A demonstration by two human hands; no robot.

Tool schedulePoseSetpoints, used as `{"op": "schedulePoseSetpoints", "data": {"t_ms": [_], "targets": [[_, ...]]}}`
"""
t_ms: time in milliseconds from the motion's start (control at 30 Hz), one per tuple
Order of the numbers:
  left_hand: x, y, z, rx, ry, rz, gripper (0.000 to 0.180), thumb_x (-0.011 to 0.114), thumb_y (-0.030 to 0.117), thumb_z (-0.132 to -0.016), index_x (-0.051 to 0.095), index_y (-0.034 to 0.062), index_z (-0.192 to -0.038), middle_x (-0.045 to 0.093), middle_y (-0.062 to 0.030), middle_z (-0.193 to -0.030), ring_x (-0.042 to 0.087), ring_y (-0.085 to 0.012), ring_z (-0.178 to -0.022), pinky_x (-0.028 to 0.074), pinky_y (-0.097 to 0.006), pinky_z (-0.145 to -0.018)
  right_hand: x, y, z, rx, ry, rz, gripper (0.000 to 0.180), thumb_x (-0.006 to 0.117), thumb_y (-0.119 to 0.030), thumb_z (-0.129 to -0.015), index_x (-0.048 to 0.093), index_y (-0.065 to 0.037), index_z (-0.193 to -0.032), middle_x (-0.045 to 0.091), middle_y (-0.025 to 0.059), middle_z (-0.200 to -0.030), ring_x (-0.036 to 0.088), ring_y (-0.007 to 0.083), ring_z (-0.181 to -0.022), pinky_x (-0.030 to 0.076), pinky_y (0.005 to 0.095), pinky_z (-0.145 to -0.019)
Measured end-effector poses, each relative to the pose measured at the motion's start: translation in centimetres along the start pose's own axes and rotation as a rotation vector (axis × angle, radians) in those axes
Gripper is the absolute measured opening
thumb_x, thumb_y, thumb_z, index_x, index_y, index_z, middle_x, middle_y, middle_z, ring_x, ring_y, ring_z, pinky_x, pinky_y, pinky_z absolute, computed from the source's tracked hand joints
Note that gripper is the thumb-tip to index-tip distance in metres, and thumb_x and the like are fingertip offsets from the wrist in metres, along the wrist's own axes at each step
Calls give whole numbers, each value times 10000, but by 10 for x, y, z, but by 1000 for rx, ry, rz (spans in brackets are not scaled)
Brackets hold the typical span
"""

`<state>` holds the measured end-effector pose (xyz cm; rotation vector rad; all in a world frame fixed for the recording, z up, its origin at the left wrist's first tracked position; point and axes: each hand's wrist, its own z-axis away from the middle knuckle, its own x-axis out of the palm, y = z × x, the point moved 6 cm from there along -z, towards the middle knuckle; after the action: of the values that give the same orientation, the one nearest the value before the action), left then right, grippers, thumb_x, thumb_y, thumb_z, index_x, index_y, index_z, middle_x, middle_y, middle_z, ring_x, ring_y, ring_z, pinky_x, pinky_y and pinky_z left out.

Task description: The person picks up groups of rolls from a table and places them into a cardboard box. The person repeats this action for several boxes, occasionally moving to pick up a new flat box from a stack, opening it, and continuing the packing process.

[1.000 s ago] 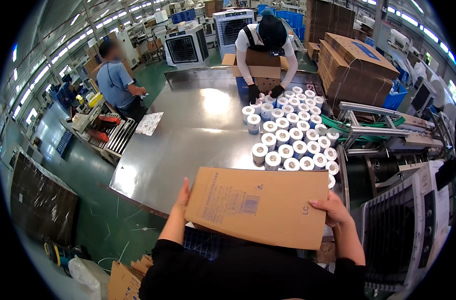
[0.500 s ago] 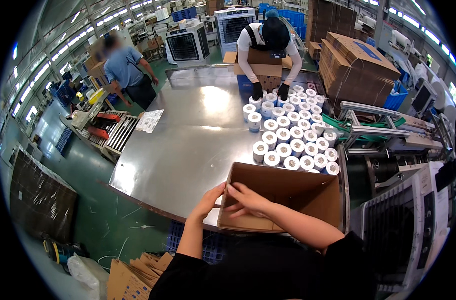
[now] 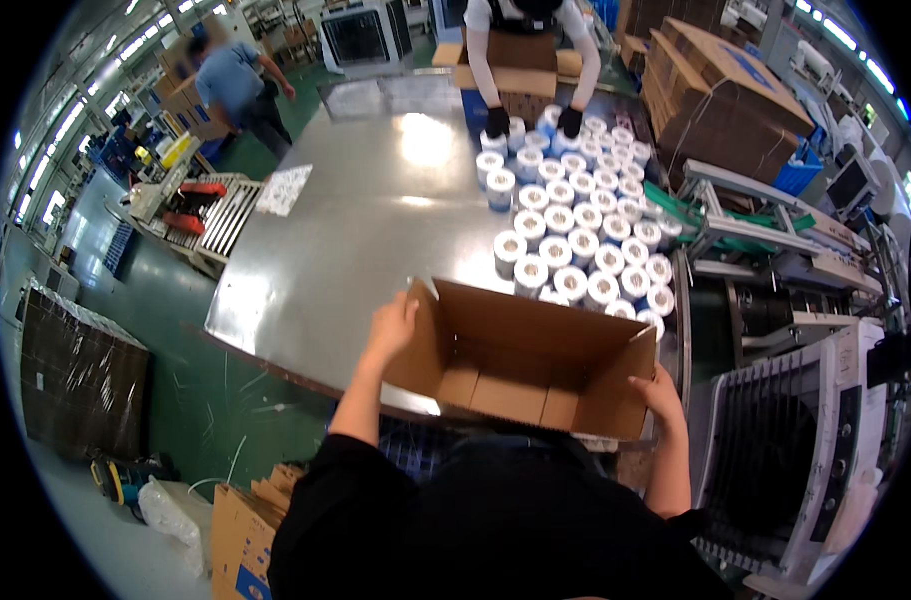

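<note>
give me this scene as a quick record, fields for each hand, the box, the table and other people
left hand: gripping the box at its left end
right hand: at the box's right end
box: brown, open-topped, at the table's near edge
table: metal, white-and-blue cylinders grouped on its right side
people: gloved person across the table; person in blue, far left

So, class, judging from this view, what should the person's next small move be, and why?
Probably settle the box squarely on the table: the left grip and right grip hold its opposite ends, its open top faces the person with nothing visible inside, and white rolls stand just beyond its far side. Whether its base already rests there is hidden.
</note>
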<state>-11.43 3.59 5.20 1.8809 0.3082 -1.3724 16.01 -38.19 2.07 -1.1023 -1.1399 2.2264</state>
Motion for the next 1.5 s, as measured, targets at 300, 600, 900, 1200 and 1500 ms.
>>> {"op": "schedulePoseSetpoints", "data": {"t_ms": [300,600,900,1200,1500], "targets": [[64,-82,-13,-305,-96,97,530,573,463,-855,597,-38,-1026,632,-201,-1042,605,-356,-926,461,-402,-857,-41,85,4,-151,367,-31,421,702,-173,-781,564,-24,-1150,653,117,-960,641,226,-865,500,310,-792],[97,-44,12,-374,-629,435,429,601,288,-811,615,-95,-1002,653,-201,-862,634,-258,-812,489,-352,-745,36,31,-7,66,124,413,365,671,-237,-774,588,43,-993,639,265,-870,616,413,-870,480,430,-758],[-38,151,-43,513,116,-176,901,728,349,-733,236,-19,-1391,377,-226,-1364,326,-353,-1296,237,-466,-1080,37,42,-8,77,56,255,347,600,-76,-762,568,29,-1091,630,265,-932,596,407,-933,461,432,-815],[113,185,-123,350,-966,-111,636,469,602,-857,694,10,-788,641,-206,-725,628,-322,-698,486,-404,-671,48,40,1,44,47,302,444,565,-56,-774,504,-30,-1213,609,269,-824,578,446,-822,467,481,-740],[281,130,-52,304,-680,184,325,599,265,-829,591,80,-1096,519,-188,-1141,501,-354,-1062,405,-408,-926,35,59,-12,118,-2,71,343,480,-274,-914,589,-9,-1104,642,206,-746,635,342,-720,489,417,-693]]}}
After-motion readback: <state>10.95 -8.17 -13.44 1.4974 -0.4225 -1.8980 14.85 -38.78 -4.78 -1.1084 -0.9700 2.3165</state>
